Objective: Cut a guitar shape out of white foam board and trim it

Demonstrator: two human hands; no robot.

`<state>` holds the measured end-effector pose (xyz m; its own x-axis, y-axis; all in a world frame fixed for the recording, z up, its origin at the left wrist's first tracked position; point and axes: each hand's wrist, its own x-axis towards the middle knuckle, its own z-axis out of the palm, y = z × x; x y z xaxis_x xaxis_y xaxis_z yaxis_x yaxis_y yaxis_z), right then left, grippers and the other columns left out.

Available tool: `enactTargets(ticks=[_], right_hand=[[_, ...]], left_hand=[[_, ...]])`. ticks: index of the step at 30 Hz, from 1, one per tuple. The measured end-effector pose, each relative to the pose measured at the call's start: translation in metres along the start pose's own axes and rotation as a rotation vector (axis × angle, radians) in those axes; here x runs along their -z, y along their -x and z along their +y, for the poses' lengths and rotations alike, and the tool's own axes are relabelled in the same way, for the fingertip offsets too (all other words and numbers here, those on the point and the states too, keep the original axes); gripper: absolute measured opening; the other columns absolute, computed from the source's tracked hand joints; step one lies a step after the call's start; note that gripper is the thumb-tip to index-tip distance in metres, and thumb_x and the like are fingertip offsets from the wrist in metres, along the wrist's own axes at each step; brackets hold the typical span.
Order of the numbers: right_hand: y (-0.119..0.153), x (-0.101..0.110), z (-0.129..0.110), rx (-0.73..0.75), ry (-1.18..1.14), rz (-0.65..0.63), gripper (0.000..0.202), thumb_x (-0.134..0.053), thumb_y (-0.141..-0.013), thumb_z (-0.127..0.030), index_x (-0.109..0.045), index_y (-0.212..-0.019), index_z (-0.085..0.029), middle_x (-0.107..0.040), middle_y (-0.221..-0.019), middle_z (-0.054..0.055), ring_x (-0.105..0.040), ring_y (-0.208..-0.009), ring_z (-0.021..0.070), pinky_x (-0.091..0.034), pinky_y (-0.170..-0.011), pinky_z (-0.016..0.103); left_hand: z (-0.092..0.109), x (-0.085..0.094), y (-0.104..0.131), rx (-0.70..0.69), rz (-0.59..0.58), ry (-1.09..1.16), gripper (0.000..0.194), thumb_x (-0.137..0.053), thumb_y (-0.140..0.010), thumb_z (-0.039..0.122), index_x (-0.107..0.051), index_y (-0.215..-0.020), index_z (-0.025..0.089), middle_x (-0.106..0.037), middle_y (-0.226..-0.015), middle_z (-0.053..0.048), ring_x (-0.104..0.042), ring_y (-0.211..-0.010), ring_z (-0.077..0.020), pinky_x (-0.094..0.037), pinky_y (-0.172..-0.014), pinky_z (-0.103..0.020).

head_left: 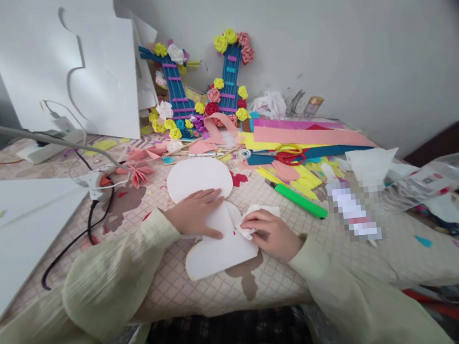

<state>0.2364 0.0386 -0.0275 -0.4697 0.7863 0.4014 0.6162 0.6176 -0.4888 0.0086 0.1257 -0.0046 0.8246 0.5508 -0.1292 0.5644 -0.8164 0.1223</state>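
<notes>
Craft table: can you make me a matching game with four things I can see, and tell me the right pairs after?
Things
1. Left hand
2. Right hand
3. Scissors
4. Guitars

Places, colours and states
A. Standing at the back, trimmed with flowers
B. Pinching a crumpled tissue
C. Red and yellow handles
D. Spread flat on the white cutout

Right pairs: 1-D, 2-B, 3-C, 4-A
</notes>
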Motion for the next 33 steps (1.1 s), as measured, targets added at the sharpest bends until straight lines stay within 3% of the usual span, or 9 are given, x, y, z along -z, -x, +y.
enactTargets(ticks=[7, 14, 20, 26, 33], right_hand=[[0.022, 0.0, -0.007, 0.072, 0.177, -0.072, 0.034, -0.045, -0.082, -0.019, -0.053, -0.115, -0.019, -0.055, -0.112, 0.01, -0.046, -0.106, 0.0219, -0.04, -0.089, 0.042], [0.007, 0.001, -0.019, -0.015, 0.352, -0.136, 0.03, -0.039, -0.086, -0.025, -0.06, -0.108, -0.026, -0.055, -0.108, 0.006, -0.042, -0.101, 0.023, -0.03, -0.088, 0.044], [0.009, 0.002, -0.018, 0.096, 0.437, -0.18, 0.029, -0.04, -0.085, -0.024, -0.057, -0.107, -0.021, -0.061, -0.1, 0.004, -0.044, -0.096, 0.0211, -0.018, -0.094, 0.047], [0.004, -0.005, -0.023, 0.112, 0.419, -0.173, 0.029, -0.04, -0.084, -0.026, -0.057, -0.108, -0.02, -0.061, -0.101, 0.004, -0.044, -0.094, 0.0203, -0.017, -0.094, 0.046], [0.023, 0.002, -0.026, 0.037, 0.428, -0.159, 0.029, -0.041, -0.083, -0.025, -0.057, -0.106, -0.02, -0.061, -0.099, 0.003, -0.044, -0.094, 0.0213, -0.017, -0.094, 0.047]], left_hand=[[-0.002, -0.002, 0.0, -0.011, 0.035, 0.005, 0.097, -0.035, -0.064, 0.077, -0.023, -0.137, 0.013, -0.015, -0.146, -0.013, -0.015, -0.132, -0.0254, -0.011, -0.104, -0.035], [-0.001, -0.003, 0.0, -0.017, 0.057, 0.008, 0.097, -0.037, -0.064, 0.076, -0.024, -0.136, 0.013, -0.019, -0.145, -0.014, -0.016, -0.131, -0.0259, -0.012, -0.104, -0.036], [0.003, -0.005, -0.001, -0.042, 0.073, 0.021, 0.098, -0.034, -0.062, 0.079, -0.027, -0.135, 0.014, -0.017, -0.145, -0.013, -0.017, -0.131, -0.0246, -0.012, -0.104, -0.034], [0.003, -0.007, -0.002, -0.05, 0.072, 0.042, 0.098, -0.035, -0.062, 0.078, -0.025, -0.136, 0.014, -0.016, -0.145, -0.013, -0.015, -0.132, -0.0241, -0.012, -0.104, -0.035], [0.001, -0.008, -0.002, -0.046, 0.059, 0.068, 0.097, -0.036, -0.062, 0.077, -0.022, -0.137, 0.017, -0.015, -0.146, -0.011, -0.013, -0.132, -0.0245, -0.009, -0.105, -0.036]])
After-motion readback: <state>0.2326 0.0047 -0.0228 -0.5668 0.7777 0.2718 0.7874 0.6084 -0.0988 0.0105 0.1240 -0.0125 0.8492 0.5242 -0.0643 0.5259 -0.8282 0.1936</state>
